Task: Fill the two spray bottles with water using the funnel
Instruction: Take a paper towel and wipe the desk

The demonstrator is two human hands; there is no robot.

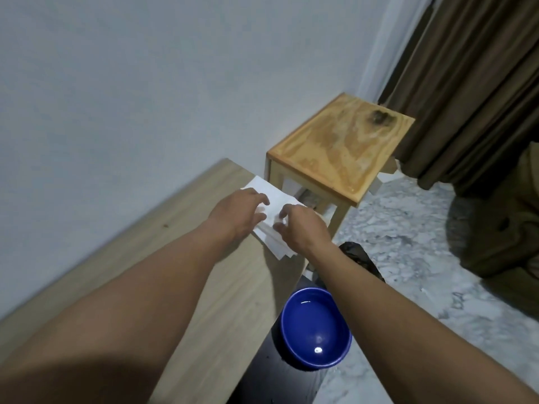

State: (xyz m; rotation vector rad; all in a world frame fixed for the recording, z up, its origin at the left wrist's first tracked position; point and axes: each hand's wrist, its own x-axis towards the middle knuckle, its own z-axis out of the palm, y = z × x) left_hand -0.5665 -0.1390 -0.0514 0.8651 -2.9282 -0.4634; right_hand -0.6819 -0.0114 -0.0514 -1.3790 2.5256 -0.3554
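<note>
Both my hands reach to a stack of white paper napkins [272, 199] at the far corner of a light wooden table [186, 258]. My left hand [239, 212] rests on the stack's left side with its fingers spread. My right hand [300, 228] curls over the right side, fingertips touching the top sheet. A blue bowl [316, 328] holding water sits below the table's right edge on a dark surface. No spray bottle or funnel is in view.
A small plywood stool [341, 153] stands just beyond the table against the white wall. Brown curtains [472, 83] hang at the right. A dark bag [360, 256] lies on the marbled floor [408, 258] beside the table.
</note>
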